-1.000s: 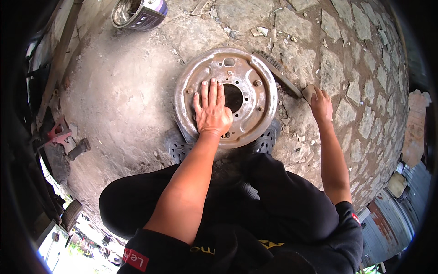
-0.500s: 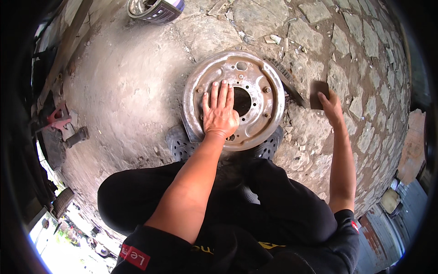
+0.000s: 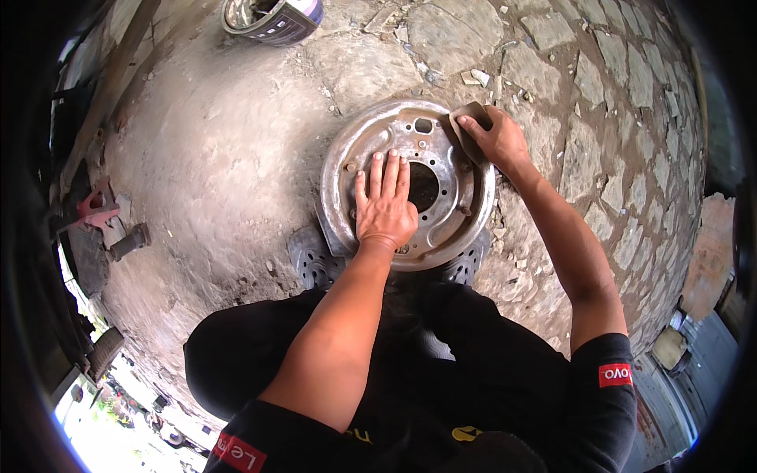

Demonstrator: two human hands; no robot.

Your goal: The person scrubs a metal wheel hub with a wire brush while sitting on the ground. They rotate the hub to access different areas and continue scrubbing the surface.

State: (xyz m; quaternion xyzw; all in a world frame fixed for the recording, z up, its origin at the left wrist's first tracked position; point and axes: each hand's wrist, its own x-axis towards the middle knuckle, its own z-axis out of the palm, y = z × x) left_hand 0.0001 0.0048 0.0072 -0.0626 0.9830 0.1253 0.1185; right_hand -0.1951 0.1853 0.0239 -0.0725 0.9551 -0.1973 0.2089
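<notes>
A round, worn metal brake backing plate lies in front of me, with a large centre hole and several smaller ones around it. My left hand rests flat on its left half, fingers stretched toward the far side. At the far right rim, my right hand grips a bent brown piece of sandpaper against the plate, thumb on top. What lies under that hand beside the rim is hidden.
A dark paint can stands at the far left. Grey clogs on my feet flank the plate's near edge. A red metal part and a dark cylindrical piece lie far left. Flat stones pave the right side.
My right hand has swung left with the sandpaper, from off the plate's right side onto its far right rim. The brush beside the rim is now covered. My left hand stays on the plate.
</notes>
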